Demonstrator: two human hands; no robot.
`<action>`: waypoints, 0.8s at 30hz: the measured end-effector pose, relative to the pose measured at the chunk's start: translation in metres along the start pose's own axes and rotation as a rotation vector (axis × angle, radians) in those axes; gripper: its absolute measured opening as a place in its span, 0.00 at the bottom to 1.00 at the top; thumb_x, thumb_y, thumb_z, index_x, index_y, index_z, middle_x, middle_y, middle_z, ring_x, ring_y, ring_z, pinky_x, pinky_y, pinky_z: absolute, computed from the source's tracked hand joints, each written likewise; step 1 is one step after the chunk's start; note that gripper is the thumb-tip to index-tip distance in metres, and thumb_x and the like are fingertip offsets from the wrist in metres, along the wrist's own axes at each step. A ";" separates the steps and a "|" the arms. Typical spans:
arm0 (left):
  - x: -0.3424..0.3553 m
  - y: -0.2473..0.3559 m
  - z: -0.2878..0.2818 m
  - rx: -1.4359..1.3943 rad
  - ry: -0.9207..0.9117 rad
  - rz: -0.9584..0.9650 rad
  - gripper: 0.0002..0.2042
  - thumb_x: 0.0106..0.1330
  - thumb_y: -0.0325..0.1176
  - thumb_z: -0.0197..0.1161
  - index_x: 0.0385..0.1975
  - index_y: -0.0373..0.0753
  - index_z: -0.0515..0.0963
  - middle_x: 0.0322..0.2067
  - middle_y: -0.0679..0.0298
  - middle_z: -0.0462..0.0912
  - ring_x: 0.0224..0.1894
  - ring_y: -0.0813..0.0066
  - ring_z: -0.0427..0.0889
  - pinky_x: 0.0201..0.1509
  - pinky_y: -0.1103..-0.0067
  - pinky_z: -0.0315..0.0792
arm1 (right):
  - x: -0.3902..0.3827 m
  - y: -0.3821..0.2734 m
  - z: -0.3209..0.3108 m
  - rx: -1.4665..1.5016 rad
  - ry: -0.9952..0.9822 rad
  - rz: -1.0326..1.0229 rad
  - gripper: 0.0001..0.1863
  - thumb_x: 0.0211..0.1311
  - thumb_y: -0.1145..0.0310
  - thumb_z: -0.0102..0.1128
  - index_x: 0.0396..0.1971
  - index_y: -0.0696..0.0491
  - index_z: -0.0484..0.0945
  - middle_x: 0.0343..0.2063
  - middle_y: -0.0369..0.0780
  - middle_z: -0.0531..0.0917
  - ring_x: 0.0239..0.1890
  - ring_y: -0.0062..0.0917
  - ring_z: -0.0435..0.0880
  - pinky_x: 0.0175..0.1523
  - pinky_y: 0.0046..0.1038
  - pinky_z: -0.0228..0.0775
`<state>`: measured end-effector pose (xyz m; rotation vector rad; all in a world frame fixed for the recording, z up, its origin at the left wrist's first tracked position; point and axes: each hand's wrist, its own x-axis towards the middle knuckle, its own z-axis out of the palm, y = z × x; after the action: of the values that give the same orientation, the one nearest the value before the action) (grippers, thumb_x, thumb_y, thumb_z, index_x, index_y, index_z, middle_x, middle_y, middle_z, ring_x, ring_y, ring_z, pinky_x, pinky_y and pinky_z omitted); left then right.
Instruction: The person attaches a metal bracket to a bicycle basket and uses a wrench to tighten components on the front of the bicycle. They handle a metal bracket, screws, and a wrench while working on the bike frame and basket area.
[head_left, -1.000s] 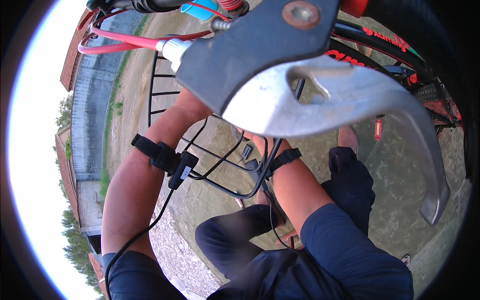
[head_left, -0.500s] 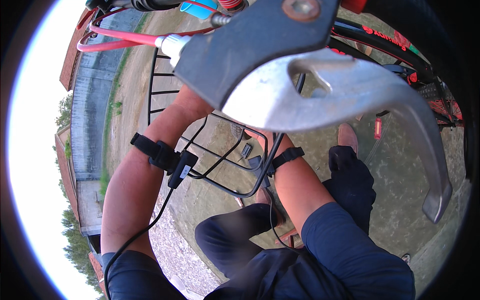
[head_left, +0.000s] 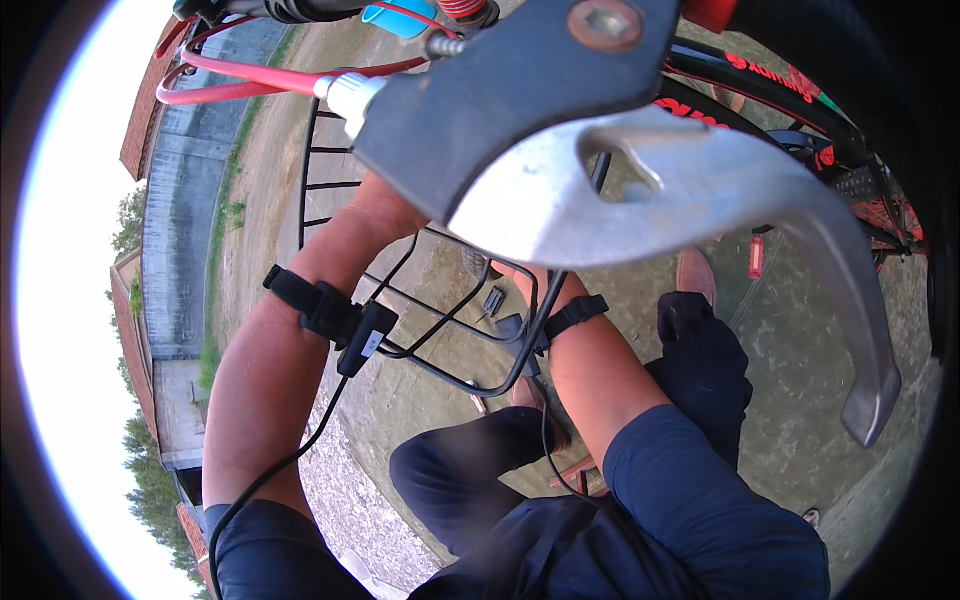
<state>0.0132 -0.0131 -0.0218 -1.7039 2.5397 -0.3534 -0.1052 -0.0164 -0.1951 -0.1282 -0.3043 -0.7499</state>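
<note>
A bicycle brake lever (head_left: 720, 190), silver with a black bracket (head_left: 500, 100), fills the upper middle close to the camera and blocks much of the view. Behind its bracket reaches my left hand (head_left: 386, 212), of which only the part by the wrist shows. My right hand (head_left: 527, 274) goes under the lever's lower edge, next to a black wire rack (head_left: 500, 388). The fingers of both hands are hidden, so what they touch cannot be seen. Each wrist wears a black strap with a small device and cable.
The black bicycle frame (head_left: 790, 85) with red lettering stands at upper right. Red cables (head_left: 250, 75) loop at upper left, near a blue bucket (head_left: 400, 18). On the concrete lie a small black part (head_left: 494, 301) and a red object (head_left: 756, 257). A grey wall (head_left: 180, 230) runs along the left.
The brake lever and its cables sit very slightly lower in the picture. My arms stay almost where they were, with both hands still behind the lever.
</note>
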 end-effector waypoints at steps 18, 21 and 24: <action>0.001 0.001 -0.001 -0.059 -0.080 -0.037 0.13 0.59 0.31 0.63 0.43 0.38 0.78 0.46 0.54 0.79 0.51 0.56 0.76 0.58 0.66 0.69 | 0.014 0.007 0.000 -0.009 0.026 0.012 0.11 0.70 0.62 0.53 0.46 0.51 0.75 0.39 0.38 0.82 0.39 0.25 0.82 0.43 0.24 0.77; -0.002 0.000 0.000 -0.071 -0.117 -0.064 0.13 0.59 0.31 0.63 0.44 0.39 0.78 0.47 0.54 0.79 0.52 0.56 0.76 0.58 0.66 0.69 | 0.008 0.007 -0.003 -0.014 0.033 0.015 0.11 0.70 0.62 0.53 0.46 0.51 0.75 0.38 0.38 0.82 0.39 0.25 0.82 0.43 0.24 0.77; -0.005 0.001 -0.003 -0.078 -0.163 -0.095 0.13 0.59 0.31 0.63 0.44 0.39 0.78 0.47 0.54 0.79 0.52 0.57 0.76 0.58 0.67 0.69 | 0.003 0.008 -0.003 -0.008 0.038 0.021 0.11 0.70 0.62 0.53 0.46 0.51 0.75 0.38 0.38 0.82 0.38 0.25 0.82 0.43 0.24 0.77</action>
<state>0.0139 -0.0081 -0.0196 -1.8041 2.3924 -0.1165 -0.0970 -0.0129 -0.1970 -0.1248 -0.2635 -0.7318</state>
